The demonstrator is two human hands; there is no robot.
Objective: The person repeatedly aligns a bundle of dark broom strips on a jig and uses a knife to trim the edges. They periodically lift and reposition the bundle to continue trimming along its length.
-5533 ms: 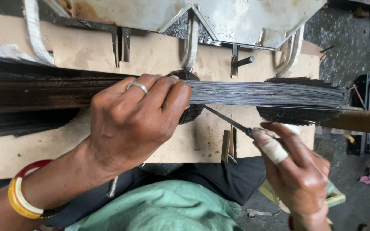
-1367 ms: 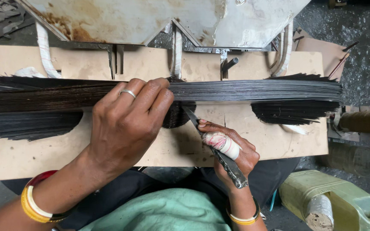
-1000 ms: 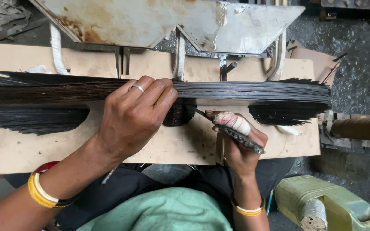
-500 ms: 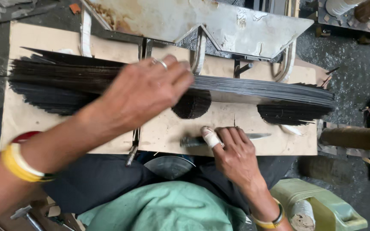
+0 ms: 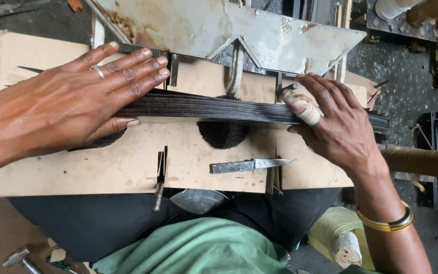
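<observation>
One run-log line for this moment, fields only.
left hand: flat on wire bundle | right hand: flat on bundle | knife: lying on board, unheld

Under your left hand (image 5: 72, 101) and right hand (image 5: 330, 119): bundle of thin dark strands (image 5: 209, 107), matt black, wiry. Board (image 5: 128, 167) is bare pale wood, smooth, scuffed and stained. Knife (image 5: 249, 165): dull grey metal, rough handle. Metal plate (image 5: 219, 28) above: painted, chipped, rust-streaked. Your right finger wears off-white cloth wrap (image 5: 302, 107). Ring (image 5: 97, 71) shiny metal; bangle (image 5: 386, 223) glossy yellow.
</observation>
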